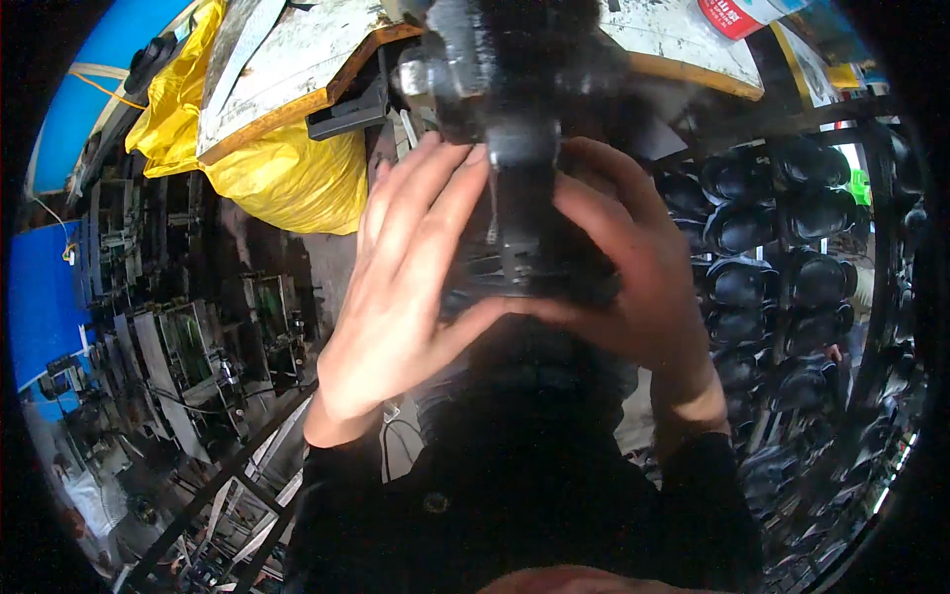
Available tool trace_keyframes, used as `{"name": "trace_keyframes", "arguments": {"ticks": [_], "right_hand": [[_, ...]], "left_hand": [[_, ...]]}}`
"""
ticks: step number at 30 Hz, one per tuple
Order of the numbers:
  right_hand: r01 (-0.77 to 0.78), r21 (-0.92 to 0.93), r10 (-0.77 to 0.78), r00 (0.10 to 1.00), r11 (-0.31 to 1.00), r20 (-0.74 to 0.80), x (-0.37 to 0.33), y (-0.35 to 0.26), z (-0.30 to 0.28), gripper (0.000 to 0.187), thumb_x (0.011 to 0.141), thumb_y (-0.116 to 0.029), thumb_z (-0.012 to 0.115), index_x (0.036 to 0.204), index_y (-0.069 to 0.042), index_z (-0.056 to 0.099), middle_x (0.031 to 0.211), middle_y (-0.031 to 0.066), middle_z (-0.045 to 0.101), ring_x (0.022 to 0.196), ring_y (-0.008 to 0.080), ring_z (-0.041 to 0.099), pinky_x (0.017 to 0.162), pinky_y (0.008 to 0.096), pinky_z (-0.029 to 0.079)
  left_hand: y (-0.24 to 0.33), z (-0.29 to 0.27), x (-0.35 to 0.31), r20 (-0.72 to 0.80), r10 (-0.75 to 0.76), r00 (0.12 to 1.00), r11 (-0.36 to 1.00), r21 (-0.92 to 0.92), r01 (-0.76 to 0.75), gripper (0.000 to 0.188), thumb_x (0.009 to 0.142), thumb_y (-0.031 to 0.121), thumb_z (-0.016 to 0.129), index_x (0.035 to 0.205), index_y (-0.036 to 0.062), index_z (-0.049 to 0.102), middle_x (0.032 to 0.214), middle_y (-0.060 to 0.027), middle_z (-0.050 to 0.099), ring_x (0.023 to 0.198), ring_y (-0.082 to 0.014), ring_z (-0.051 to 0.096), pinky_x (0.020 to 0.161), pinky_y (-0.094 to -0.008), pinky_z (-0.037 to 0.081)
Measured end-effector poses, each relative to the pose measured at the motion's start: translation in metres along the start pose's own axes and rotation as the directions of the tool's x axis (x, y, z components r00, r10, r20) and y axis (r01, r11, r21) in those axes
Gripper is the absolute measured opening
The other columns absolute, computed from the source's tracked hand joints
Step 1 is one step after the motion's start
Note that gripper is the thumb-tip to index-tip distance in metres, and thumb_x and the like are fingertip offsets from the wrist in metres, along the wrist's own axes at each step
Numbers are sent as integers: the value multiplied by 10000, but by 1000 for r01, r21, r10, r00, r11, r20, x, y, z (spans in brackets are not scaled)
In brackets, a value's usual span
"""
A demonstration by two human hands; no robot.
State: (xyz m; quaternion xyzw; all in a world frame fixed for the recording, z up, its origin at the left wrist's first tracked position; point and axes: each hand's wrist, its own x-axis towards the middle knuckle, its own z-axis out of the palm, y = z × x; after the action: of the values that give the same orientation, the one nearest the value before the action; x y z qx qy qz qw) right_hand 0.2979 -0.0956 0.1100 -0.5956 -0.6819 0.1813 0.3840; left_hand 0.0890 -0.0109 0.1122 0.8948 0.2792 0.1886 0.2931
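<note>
1. Two-sided grip: left hand (391, 272), fingers extended, and right hand (643, 262), fingers curved, hold a dark workpiece (559, 277), thumbs close together at its near edge.
2. Workpiece location: between the palms, beneath the black machine head (520, 59).

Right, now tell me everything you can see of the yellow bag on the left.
The yellow bag is bright, glossy and creased, and looks like thin plastic. One part rises beside the left end of the white worktop; a rounder, bulging part shows below the worktop's wooden edge, which hides some of it. Its contents and what supports it cannot be seen. The left hand is just right of it in the picture, with no clear contact.
</note>
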Motion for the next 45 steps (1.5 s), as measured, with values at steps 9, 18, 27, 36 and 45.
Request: {"name": "trace_keyframes", "arguments": {"ticks": [9, 18, 27, 36, 45], "right_hand": [[-11, 74, 14, 999, 997, -39, -4, 4, -2, 977, 620, -377, 913, 1431, -69, 464, 1418, 200, 467, 1284, 373, 505, 1013, 455, 459], [-461, 777, 515, 831, 428, 210, -96, 102, 97, 956, 679, -105, 886, 1475, -45, 361, 1439, 137, 466, 1262, 271, 519, 1073, 418, 415], [-464, 616, 482, 863, 637, 152, -118, 133, 71, 791, 672, 106, 767, 1387, -64, 476, 1326, 99, 541, 1256, 246, 527, 1065, 367, 418], [-354, 399, 366, 929, 846, 49, -106, 116, 47, 785, 652, 87, 776, 1374, -83, 520, 1284, 123, 555, 1221, 287, 549, 1045, 362, 428], [-321, 336, 361, 931, 885, -61, -109, 106, 23, 749, 677, 35, 800, 1368, -71, 533, 1267, 119, 557, 1206, 274, 548, 1033, 355, 434]], "left_hand": [[-15, 36, -10, -78, -315, 946, 760, -618, 202, 802, 607, 41, 882, 1327, -4, 533, 1310, -152, 586, 1206, -272, 579, 1027, -376, 448], [-25, 69, -19, -74, -281, 957, 411, -910, 50, 905, 600, -60, 903, 1383, -19, 451, 1261, -96, 588, 1137, -194, 596, 978, -337, 494], [-40, 104, -40, -320, -182, 930, 659, -741, -126, 992, 689, -12, 872, 1486, -41, 282, 1258, -130, 578, 1065, -187, 616, 904, -316, 514], [-29, 98, -38, -271, -336, 902, 473, -877, -88, 825, 740, -83, 793, 1411, -5, 319, 1150, -114, 581, 988, -188, 650, 850, -327, 557], [-19, 95, -21, -175, -295, 939, 520, -854, 4, 1088, 640, 36, 890, 1499, -45, 226, 1404, -193, 458, 1213, -275, 555, 998, -397, 493]]}}
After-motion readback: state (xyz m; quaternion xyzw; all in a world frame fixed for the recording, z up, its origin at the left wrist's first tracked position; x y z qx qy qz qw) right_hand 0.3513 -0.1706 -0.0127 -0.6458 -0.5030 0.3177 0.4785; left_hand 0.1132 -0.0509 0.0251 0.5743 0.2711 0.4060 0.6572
